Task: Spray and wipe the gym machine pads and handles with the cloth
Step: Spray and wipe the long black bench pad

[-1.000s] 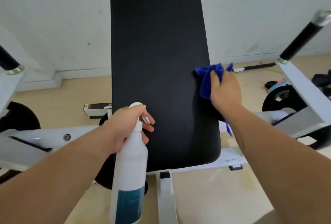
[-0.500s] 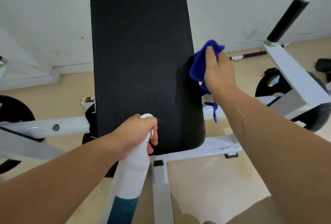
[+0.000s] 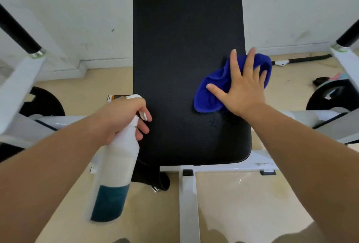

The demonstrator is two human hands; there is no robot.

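Black pad (image 3: 186, 64): running from 12 o'clock down through the centre, its rounded lower edge sitting on the frame.
White frame (image 3: 188, 200): reaching out from under the pad toward 9 and 3 o'clock, with one bar coming down to 6 o'clock over the beige floor (image 3: 242, 204).
Left handle (image 3: 17, 29): slanting at 10 o'clock, well apart from both hands.
Right handle (image 3: 348, 36): slanting at 2 o'clock, also untouched.
Weight plates: one lying at 9 o'clock (image 3: 44, 104), another at 3 o'clock (image 3: 326, 97), both behind the frame.
Spray bottle (image 3: 118, 157): hanging at 7 o'clock just beside the pad's left edge, dark liquid sitting in its bottom part.
Blue cloth (image 3: 209, 95): lying bunched on the pad's right side at about 2 o'clock from centre.
Right hand (image 3: 242, 91): pressing flat on the cloth, fingers spreading wide.
Left hand (image 3: 122, 116): gripping the bottle's neck, fingers curling around the trigger.
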